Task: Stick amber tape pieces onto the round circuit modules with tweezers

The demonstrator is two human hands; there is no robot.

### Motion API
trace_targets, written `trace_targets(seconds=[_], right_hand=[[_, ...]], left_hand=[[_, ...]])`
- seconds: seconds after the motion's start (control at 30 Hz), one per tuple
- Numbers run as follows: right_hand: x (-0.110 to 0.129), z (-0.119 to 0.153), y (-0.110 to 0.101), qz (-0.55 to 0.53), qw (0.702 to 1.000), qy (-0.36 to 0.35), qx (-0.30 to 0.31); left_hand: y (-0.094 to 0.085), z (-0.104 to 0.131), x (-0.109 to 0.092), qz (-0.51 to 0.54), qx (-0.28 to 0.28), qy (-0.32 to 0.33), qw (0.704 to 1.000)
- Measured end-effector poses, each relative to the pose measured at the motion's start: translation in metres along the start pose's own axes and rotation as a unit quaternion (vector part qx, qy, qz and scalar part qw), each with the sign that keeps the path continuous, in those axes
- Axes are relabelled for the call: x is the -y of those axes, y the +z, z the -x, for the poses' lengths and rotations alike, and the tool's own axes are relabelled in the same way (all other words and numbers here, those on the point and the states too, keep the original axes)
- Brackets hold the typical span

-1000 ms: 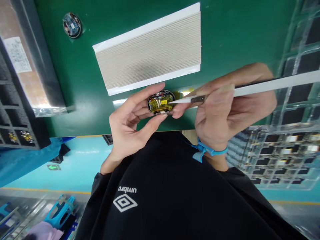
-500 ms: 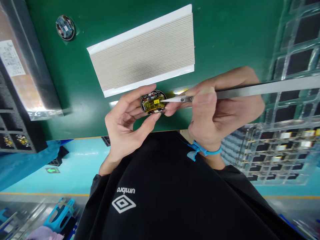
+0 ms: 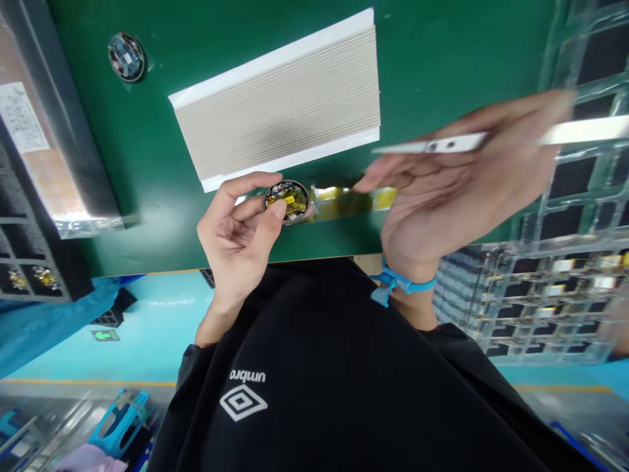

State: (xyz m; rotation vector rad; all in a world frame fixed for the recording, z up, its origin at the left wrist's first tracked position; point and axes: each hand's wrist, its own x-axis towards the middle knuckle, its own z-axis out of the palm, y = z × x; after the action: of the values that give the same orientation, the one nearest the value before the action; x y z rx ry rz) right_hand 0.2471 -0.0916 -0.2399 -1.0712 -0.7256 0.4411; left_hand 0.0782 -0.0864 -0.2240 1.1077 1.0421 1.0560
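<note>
The pointed tool (image 3: 455, 143) has swung off the round circuit module (image 3: 289, 198), leaving only the left hand (image 3: 234, 239) on it, grip closed at its rim, thumb across its face, above the green surface (image 3: 452, 59). The right hand (image 3: 464, 180), palm showing, keeps hold of the tool; blur obscures how tightly.

Green table (image 3: 457, 59); on it white-edged ribbed pad (image 3: 282, 101); round circuit board (image 3: 126, 58); yellow film strip (image 3: 334, 206) near front edge

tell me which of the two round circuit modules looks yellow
The held module, in the left hand; yellow covers part of its face, while the other module, lying on the green table, looks blue.
</note>
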Motion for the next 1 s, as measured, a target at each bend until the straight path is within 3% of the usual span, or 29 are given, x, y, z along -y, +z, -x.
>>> trace_targets(seconds=[0.07,0.13,0.2,0.33,0.4,0.6,0.77,1.0], right_hand=[[-0.003,-0.008,-0.003,0.002,1.0,-0.017,-0.009],[0.001,-0.01,-0.005,0.04,0.998,-0.033,0.022],[0.008,-0.006,-0.006,0.092,0.991,-0.022,0.094],[0.014,0.005,-0.002,0.152,0.948,0.024,0.28],[0.012,0.007,0.002,0.149,0.931,0.032,0.332],[0.013,0.005,0.02,0.173,0.907,0.045,0.381],[0.018,0.004,0.046,0.222,0.855,0.106,0.456],[0.004,0.004,0.076,0.229,0.817,0.0,0.529]], left_hand=[[-0.002,-0.001,0.004,0.025,0.015,-0.002,1.0],[-0.003,-0.002,0.007,0.043,0.027,-0.017,0.999],[-0.002,-0.001,0.007,0.048,0.026,-0.028,0.998],[-0.001,0.004,-0.001,0.045,0.043,-0.007,0.998],[-0.004,0.005,-0.003,0.047,0.059,0.004,0.997],[-0.034,0.008,-0.004,-0.004,0.08,0.05,0.996],[-0.062,0.01,-0.008,-0.027,0.062,0.04,0.997],[-0.098,0.005,-0.003,-0.045,0.027,0.059,0.997]])
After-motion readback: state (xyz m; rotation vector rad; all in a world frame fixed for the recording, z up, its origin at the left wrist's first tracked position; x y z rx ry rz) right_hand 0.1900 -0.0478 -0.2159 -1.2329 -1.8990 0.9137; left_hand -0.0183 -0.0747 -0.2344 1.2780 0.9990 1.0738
